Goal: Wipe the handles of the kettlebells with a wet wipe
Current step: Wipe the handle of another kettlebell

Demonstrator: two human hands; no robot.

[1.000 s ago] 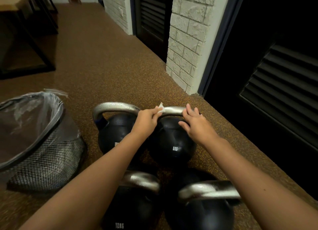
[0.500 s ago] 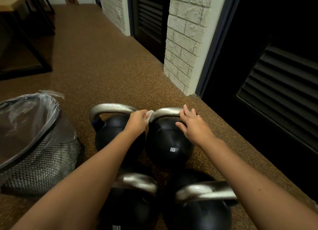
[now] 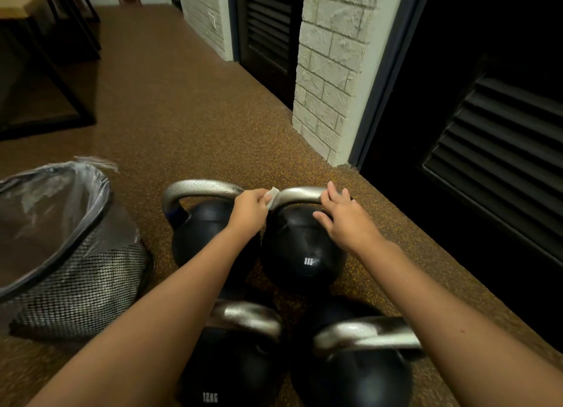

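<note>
A: Where was the wet wipe [image 3: 272,197]?

B: It was on the left end of the silver handle [image 3: 300,194] of the 8KG kettlebell [image 3: 300,248], which stood far right in the group on the floor [image 3: 189,126]. The left hand [image 3: 250,209] held it there, its fingers curled and clamped on the wipe.

A: And the right hand [image 3: 342,216]?

B: It rested on the right end of the same handle. Its fingers [image 3: 332,192] were straight and a little apart, laid over the metal.

A: What stood around this kettlebell?

B: Just beside it, on the left, stood another black kettlebell [image 3: 204,233]. Two more were near the person: the 12KG kettlebell [image 3: 231,370] on the left and a fourth kettlebell [image 3: 353,373] on the right.

A: Anything else?

B: A mesh bin [image 3: 91,281] with a clear plastic liner [image 3: 45,199] stood on the left. A white brick pillar [image 3: 329,71] was far on the right, between dark louvred doors [image 3: 499,150].
</note>
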